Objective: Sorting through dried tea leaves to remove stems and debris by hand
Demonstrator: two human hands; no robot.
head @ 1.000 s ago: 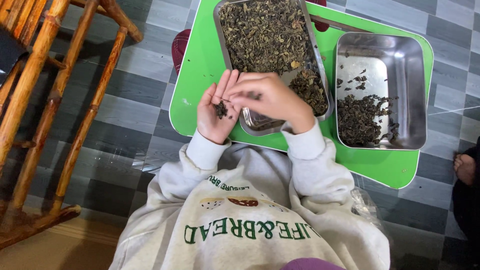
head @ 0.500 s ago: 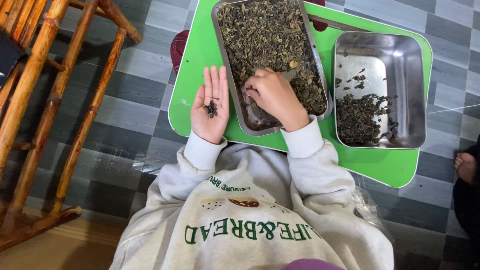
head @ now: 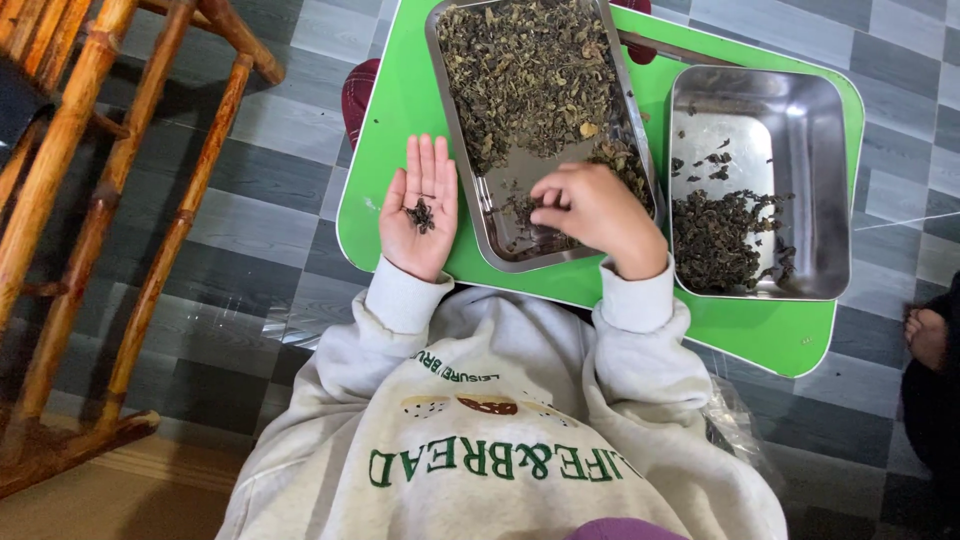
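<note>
While the left hand [head: 421, 207] is held flat and palm up over the green table [head: 385, 140], its fingers are spread open and nothing is gripped; a small clump [head: 420, 214] of dark dried leaves is only cradled in the palm. Just beside it, the right hand [head: 596, 212] is laid over the near end of the long tray [head: 478, 195], with its fingers curled down to the loose leaves there; whether any are pinched cannot be told. A thick heap of dried leaves [head: 530, 80] is spread over the far part of this tray, while its near end is mostly bare metal. To the right, a square tray [head: 835, 180] is set on the same table, and a smaller pile [head: 725, 235] of darker leaves is held in its near half. A wooden chair frame [head: 110, 190] is seen at the left on the grey tiled floor [head: 270, 190].
</note>
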